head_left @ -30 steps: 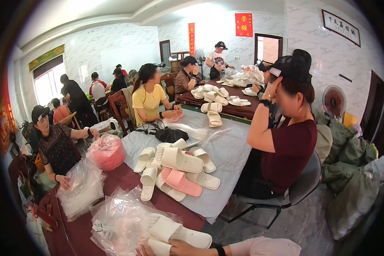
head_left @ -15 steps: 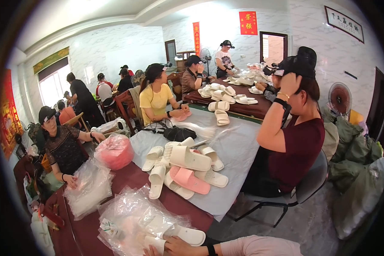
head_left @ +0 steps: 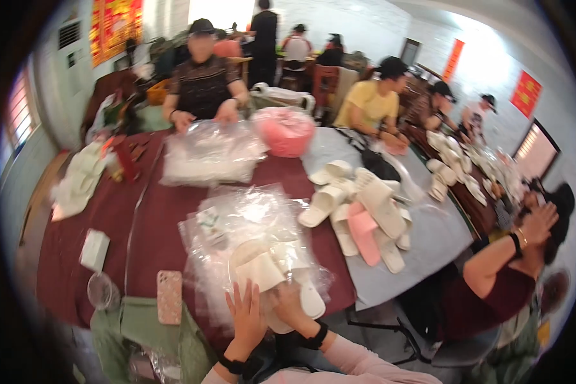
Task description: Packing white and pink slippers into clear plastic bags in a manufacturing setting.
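Note:
My left hand (head_left: 246,313) rests with its fingers stretched out at the lower edge of a white slipper (head_left: 260,270). Beside it, my right hand (head_left: 290,306) reaches in between that slipper and a second white slipper (head_left: 310,298). Its fingers are blurred and partly hidden, so any grip is unclear. Both slippers lie on a heap of clear plastic bags (head_left: 219,256) on the dark red table (head_left: 153,240). Whether the slippers are inside a bag or only on top, I cannot tell. A black band circles each of my wrists.
More white slippers and a pink slipper (head_left: 363,233) are piled on the grey sheet (head_left: 422,256). Across the table a person (head_left: 203,89) handles clear bags (head_left: 208,157) beside a pink bundle (head_left: 285,131). A phone (head_left: 169,296) and white box (head_left: 95,251) lie left. A person sits right.
My view has swung left, bringing both forearms and the table's left side into sight. My left hand now shows with fingers spread on the slipper. The person opposite has both hands at the bags.

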Demonstrator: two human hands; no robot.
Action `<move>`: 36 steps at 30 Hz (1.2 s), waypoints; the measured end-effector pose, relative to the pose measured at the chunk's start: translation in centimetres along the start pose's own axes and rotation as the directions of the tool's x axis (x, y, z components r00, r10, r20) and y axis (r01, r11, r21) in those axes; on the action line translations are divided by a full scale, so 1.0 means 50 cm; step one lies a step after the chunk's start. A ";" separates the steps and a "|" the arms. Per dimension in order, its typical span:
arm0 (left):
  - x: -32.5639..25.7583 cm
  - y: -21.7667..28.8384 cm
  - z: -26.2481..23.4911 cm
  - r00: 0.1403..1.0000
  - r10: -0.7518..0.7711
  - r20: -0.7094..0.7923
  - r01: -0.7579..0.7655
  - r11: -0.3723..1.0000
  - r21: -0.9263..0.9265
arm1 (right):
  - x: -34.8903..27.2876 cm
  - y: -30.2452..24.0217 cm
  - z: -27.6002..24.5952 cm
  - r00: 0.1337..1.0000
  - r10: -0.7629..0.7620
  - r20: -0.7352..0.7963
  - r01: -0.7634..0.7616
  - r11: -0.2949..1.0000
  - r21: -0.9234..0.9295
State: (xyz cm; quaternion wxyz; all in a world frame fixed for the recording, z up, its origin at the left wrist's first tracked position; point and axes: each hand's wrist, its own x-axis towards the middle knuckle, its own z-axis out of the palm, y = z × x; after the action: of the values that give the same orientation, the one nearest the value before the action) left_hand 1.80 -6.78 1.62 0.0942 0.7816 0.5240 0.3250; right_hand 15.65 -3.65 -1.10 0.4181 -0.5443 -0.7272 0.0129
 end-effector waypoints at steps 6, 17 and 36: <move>-0.051 -0.024 -0.019 0.988 -0.157 0.001 0.155 0.980 -0.125 | -0.015 -0.073 -0.029 0.992 0.127 -0.018 -0.123 0.980 0.154; -0.022 0.054 -0.025 0.981 0.195 0.001 -0.185 0.929 -0.321 | -0.040 -0.047 -0.133 0.975 0.207 -0.082 -0.188 0.962 0.195; -0.034 -0.026 0.054 0.987 0.005 0.162 0.074 0.876 -0.477 | -0.076 -0.003 -0.003 0.918 0.388 -0.085 -0.388 0.921 0.014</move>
State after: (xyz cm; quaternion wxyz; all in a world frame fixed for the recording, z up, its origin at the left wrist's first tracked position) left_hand 2.07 -7.21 -1.79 0.3324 0.7475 0.4314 0.3803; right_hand 15.86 -6.83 -3.21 0.4373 -0.6783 -0.5862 0.0710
